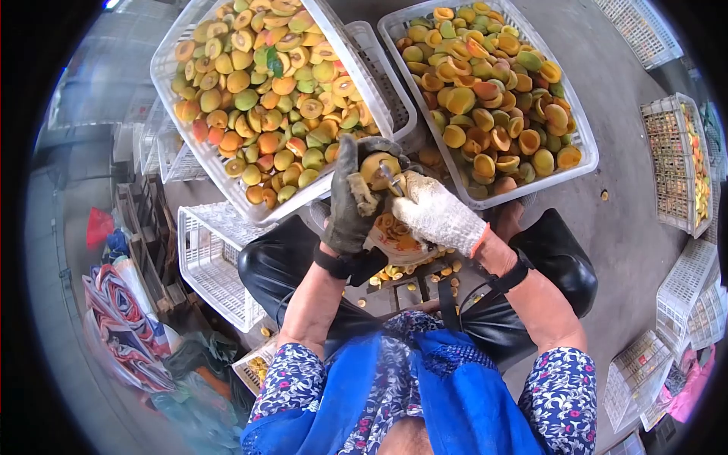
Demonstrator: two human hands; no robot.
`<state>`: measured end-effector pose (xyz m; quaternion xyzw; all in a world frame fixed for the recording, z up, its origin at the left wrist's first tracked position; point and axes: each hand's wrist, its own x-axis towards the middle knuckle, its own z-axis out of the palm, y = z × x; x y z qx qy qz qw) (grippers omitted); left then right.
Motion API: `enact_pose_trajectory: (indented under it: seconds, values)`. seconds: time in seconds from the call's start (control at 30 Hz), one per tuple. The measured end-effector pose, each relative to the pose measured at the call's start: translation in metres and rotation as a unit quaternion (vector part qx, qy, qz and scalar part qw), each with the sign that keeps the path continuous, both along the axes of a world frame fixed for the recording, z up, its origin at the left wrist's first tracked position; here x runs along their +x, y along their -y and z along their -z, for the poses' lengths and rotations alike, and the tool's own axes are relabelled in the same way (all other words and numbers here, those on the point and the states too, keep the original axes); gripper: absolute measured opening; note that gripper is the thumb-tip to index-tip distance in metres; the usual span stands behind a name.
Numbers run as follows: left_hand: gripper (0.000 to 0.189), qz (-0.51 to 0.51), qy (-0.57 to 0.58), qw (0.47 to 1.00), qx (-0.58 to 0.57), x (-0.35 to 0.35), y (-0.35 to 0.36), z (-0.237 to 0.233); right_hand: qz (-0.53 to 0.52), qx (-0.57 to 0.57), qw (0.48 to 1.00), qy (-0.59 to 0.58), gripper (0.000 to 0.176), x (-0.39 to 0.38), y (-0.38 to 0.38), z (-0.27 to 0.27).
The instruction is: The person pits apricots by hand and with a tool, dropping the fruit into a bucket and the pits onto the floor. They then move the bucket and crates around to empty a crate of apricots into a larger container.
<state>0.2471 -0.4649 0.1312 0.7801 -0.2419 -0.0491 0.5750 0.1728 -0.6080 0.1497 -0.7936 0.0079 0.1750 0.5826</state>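
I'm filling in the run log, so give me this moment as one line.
left hand, dark glove: holds halved orange fruit | right hand, white knit glove: small metal tool at its cut face

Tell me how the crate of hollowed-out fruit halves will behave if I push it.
The crate should move as one stiff piece, judging by its straight, rigid-looking rim. It is probably heavy, being filled with fruit halves. A jolt could make the top ones slide or tumble, as they lie loosely heaped.
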Motion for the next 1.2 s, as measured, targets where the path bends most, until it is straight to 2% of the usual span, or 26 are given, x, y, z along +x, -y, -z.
enact_pose_trajectory:
  seconds: [0.03, 0.07, 0.13, 0.23, 0.3, 0.33, 0.37, 0.4, 0.43, 0.47, 0.53, 0.57, 0.63, 0.67, 0.7, 0.73, 0.8, 0.87, 0.97, 1.0, 1.03, 1.07, 1.1, 1.13, 1.17, 1.2]
  values:
    - [0.049, -0.014, -0.209, 0.965, -0.156, -0.002, 0.006, -0.013, -0.01, -0.004, 1.0, 0.012, 0.022, -0.002, -0.003, 0.004]
    - [0.047, -0.023, -0.402, 0.864, -0.304, -0.003, 0.011, -0.022, -0.019, -0.009, 0.999, 0.025, 0.02, -0.002, -0.005, 0.007]
    - [0.045, -0.016, -0.409, 0.861, -0.302, -0.005, 0.011, -0.022, -0.01, 0.016, 1.0, -0.002, 0.02, -0.002, -0.009, 0.007]
    - [0.044, -0.015, -0.366, 0.892, -0.264, -0.002, 0.001, -0.014, 0.023, 0.019, 0.995, 0.091, 0.022, -0.003, -0.014, 0.013]
    - [0.048, -0.03, -0.375, 0.914, -0.151, 0.0, -0.005, -0.017, -0.054, -0.107, 0.97, 0.211, 0.034, -0.007, -0.019, 0.035]
    - [0.047, 0.011, -0.197, 0.98, -0.016, -0.002, -0.006, -0.028, -0.007, -0.037, 0.991, 0.128, 0.034, -0.003, -0.022, 0.029]
    - [0.047, 0.037, -0.258, 0.961, -0.091, -0.002, -0.006, -0.023, -0.036, 0.088, 0.994, -0.057, 0.035, -0.002, -0.016, 0.02]
    - [0.047, 0.06, -0.318, 0.932, -0.164, -0.003, -0.007, -0.018, -0.063, 0.213, 0.945, -0.239, 0.036, 0.0, -0.01, 0.002]
    - [0.047, 0.121, -0.318, 0.924, -0.176, -0.002, -0.009, -0.018, -0.1, 0.267, 0.953, -0.103, 0.037, -0.002, -0.015, -0.003]
    - [0.047, 0.122, -0.32, 0.923, -0.179, -0.001, -0.013, -0.017, -0.083, 0.126, 0.975, -0.163, 0.035, -0.001, -0.008, -0.012]
    - [0.049, 0.206, -0.298, 0.924, -0.12, 0.001, -0.017, -0.025, -0.131, 0.093, 0.98, -0.119, 0.028, -0.001, -0.01, -0.003]
    - [0.048, 0.18, -0.302, 0.928, -0.123, -0.006, -0.016, -0.035, -0.101, 0.24, 0.939, -0.224, 0.026, -0.003, -0.012, -0.005]
    - [0.048, 0.153, -0.351, 0.899, -0.214, -0.004, -0.013, -0.031, -0.078, 0.497, 0.781, -0.369, 0.021, -0.009, -0.009, -0.015]
    - [0.047, 0.122, -0.403, 0.856, -0.3, -0.004, -0.015, -0.028, -0.085, 0.493, 0.783, -0.37, 0.021, -0.01, -0.006, -0.015]
    - [0.046, 0.077, -0.412, 0.85, -0.32, 0.002, -0.018, -0.026, -0.196, 0.306, 0.877, -0.314, 0.017, -0.007, -0.006, -0.015]
    - [0.045, -0.001, -0.393, 0.865, -0.311, -0.001, -0.016, -0.035, -0.304, 0.104, 0.918, -0.232, 0.017, -0.003, -0.007, -0.013]
    - [0.045, 0.017, -0.315, 0.929, -0.194, 0.011, -0.021, -0.037, -0.182, -0.011, 0.979, 0.09, 0.022, -0.042, -0.022, 0.052]
    - [0.044, -0.005, -0.321, 0.923, -0.213, 0.031, 0.001, -0.022, -0.253, -0.23, 0.932, 0.12, 0.016, -0.055, -0.023, 0.085]
    - [0.047, -0.018, -0.332, 0.889, -0.315, 0.04, 0.044, -0.082, -0.362, -0.289, 0.869, 0.173, 0.015, -0.031, -0.021, 0.057]
    - [0.043, 0.022, -0.251, 0.931, -0.265, 0.049, 0.042, -0.088, -0.419, -0.348, 0.787, 0.29, 0.015, -0.025, -0.017, 0.046]
    - [0.039, 0.064, -0.169, 0.961, -0.209, 0.059, 0.04, -0.09, -0.385, -0.313, 0.812, 0.306, 0.015, -0.021, -0.012, 0.049]
    - [0.033, 0.06, -0.005, 0.996, -0.065, 0.08, 0.023, -0.078, -0.347, -0.279, 0.835, 0.322, 0.015, -0.019, -0.007, 0.052]
    - [0.027, 0.055, 0.161, 0.982, 0.081, 0.101, -0.004, -0.066, -0.289, -0.229, 0.896, 0.248, 0.016, -0.018, -0.005, 0.053]
    - [0.026, 0.019, 0.152, 0.953, 0.263, 0.109, -0.024, -0.067, -0.227, -0.174, 0.943, 0.169, 0.017, -0.019, -0.004, 0.054]
    - [0.026, -0.017, 0.138, 0.89, 0.435, 0.116, -0.045, -0.067, -0.262, -0.186, 0.915, 0.243, 0.017, -0.019, 0.002, 0.055]
    - [0.026, 0.025, 0.176, 0.849, 0.498, 0.128, -0.073, -0.053, -0.296, -0.197, 0.88, 0.314, 0.016, -0.018, 0.008, 0.051]
